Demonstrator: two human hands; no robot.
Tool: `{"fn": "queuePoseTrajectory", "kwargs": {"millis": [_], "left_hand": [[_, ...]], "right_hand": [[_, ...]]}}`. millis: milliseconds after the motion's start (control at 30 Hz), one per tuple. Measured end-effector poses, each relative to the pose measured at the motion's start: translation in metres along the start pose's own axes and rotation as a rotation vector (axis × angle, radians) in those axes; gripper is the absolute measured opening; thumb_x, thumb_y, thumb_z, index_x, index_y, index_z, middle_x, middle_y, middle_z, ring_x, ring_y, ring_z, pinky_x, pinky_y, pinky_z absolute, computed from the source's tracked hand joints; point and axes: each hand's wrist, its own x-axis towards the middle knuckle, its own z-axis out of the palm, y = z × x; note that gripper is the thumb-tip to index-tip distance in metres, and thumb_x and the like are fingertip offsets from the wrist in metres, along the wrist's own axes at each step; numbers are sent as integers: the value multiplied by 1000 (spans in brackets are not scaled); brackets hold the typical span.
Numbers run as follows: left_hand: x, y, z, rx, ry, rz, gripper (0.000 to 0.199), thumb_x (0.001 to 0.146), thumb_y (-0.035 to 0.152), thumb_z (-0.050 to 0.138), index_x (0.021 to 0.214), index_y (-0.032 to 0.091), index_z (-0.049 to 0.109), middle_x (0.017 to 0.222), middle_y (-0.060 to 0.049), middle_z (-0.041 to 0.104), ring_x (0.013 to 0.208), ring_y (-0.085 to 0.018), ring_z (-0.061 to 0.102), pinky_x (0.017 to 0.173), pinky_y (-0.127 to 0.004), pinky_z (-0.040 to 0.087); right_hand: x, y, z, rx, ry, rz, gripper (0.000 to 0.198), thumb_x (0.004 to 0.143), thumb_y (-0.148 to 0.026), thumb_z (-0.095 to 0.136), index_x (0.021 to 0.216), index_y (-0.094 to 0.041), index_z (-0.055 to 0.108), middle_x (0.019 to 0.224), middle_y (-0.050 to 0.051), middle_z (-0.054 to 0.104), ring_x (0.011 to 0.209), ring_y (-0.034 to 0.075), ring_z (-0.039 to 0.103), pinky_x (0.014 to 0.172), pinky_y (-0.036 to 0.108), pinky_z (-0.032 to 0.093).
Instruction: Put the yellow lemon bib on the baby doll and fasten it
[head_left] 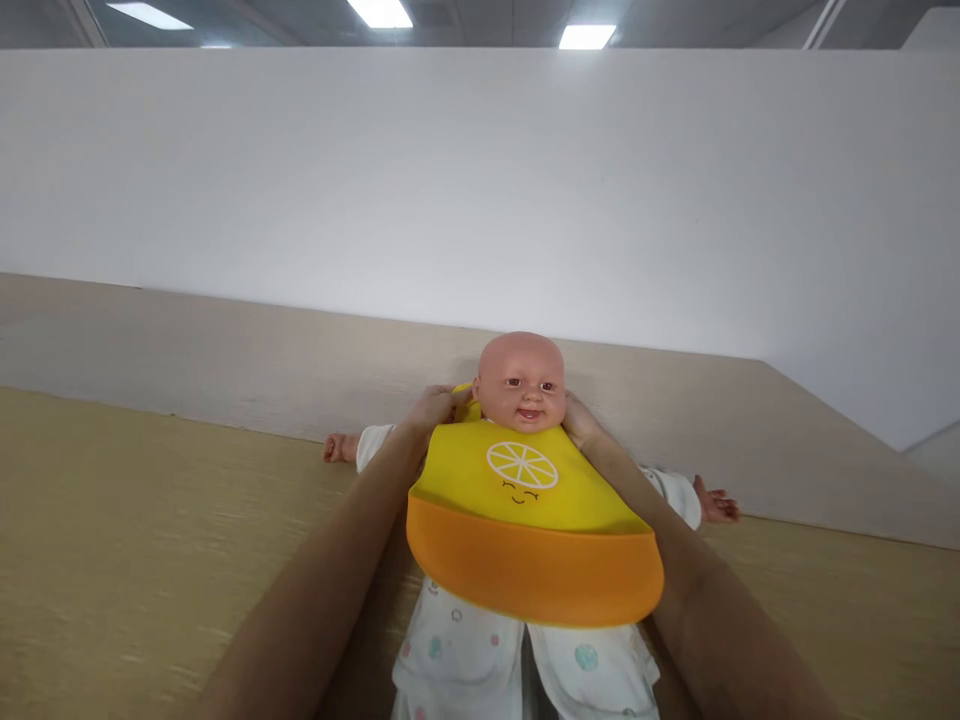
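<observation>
Reaching: both forearms stretch out to the doll's neck, one on each side of the head
Doll (520,385): lies on its back on the tan mat (150,540), arms spread wide, in a white spotted suit
Bib (525,520): yellow with an orange pocket, spread over the doll's chest, its top edge under the chin
Left hand (435,408): against the bib's neck strap beside the doll's head, fingers curled on it, though I cannot tell how firmly
Right hand (579,418): tucked behind the doll's neck on the other side, fingers hidden, grip unclear
Wall (480,180): white, behind the doll
</observation>
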Motion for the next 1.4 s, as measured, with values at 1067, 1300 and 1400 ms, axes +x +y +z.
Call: {"fn": "queuePoseTrajectory", "kwargs": {"millis": [1067, 1300, 1400], "left_hand": [[-7, 10, -10, -143, -231, -13, 32, 61, 34, 78, 80, 10, 66, 75, -9, 68, 63, -16, 60, 66, -29, 47], [-8, 8, -7, -205, -227, 41, 26, 65, 31, 77, 74, 11, 63, 69, -7, 66, 63, -16, 61, 66, -28, 48], [-7, 7, -6, -207, -236, 89, 25, 63, 29, 78, 71, 12, 61, 68, -5, 65, 61, -14, 61, 63, -25, 47]], "right_hand": [[-14, -20, 18, 101, 254, 65, 4, 57, -18, 61, 60, -17, 61, 65, 6, 67, 73, 22, 59, 69, 35, 48], [-8, -12, 8, 39, 197, 83, 12, 56, -28, 65, 62, -19, 60, 60, 4, 65, 60, 20, 58, 64, 36, 52], [0, -4, -3, -60, 140, -65, 15, 59, -34, 67, 64, -21, 60, 69, 6, 69, 75, 25, 63, 71, 38, 53]]}}
